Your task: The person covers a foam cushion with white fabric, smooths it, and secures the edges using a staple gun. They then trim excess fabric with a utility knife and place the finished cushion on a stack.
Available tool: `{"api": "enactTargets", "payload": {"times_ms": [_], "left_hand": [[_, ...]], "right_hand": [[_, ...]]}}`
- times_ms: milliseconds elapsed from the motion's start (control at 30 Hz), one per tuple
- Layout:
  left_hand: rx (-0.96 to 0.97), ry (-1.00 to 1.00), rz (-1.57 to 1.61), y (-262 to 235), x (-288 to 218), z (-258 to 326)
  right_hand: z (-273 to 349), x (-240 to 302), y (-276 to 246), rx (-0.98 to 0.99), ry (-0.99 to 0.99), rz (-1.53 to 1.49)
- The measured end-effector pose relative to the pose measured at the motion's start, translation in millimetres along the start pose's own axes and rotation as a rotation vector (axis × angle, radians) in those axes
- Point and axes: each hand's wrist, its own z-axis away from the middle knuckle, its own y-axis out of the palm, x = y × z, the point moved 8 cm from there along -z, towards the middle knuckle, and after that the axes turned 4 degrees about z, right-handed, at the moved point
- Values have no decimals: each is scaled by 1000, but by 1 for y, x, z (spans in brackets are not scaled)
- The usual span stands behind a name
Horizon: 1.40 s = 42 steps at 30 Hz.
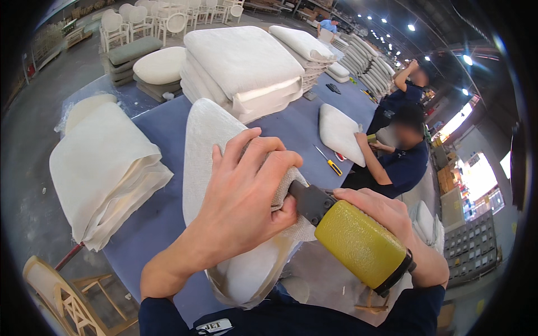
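My left hand presses down on the folded grey-white fabric at the edge of a seat cushion that lies on the blue worktable. My right hand grips a staple gun with a yellow body and a dark nose. The nose touches the fabric just under my left fingers. The cushion's near end hangs over the table edge toward me.
A pile of folded white fabric lies at the left. Stacked cushions stand at the back of the table. A person in dark blue works on another cushion at the right, near a yellow-handled screwdriver. A wooden chair frame stands lower left.
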Motion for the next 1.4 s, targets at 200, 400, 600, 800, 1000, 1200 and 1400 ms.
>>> {"api": "enactTargets", "payload": {"times_ms": [200,400,600,800,1000,1200,1400], "left_hand": [[0,32,30,10,-3,-3],[-25,12,5,15,-2,0],[24,42,65,16,-16,3],[124,-1,93,21,-34,31],[171,-28,85,7,-48,62],[101,-16,171,-17,-45,79],[48,-73,162,-39,-55,101]], "right_hand": [[11,-7,0,31,52,60],[13,-11,4,-1,46,-18],[30,-12,5,-95,-51,-43],[68,-5,11,-155,-45,-10],[121,-59,42,-468,65,-309],[147,-197,182,-340,637,-431],[154,-290,294,-99,729,-165]]}}
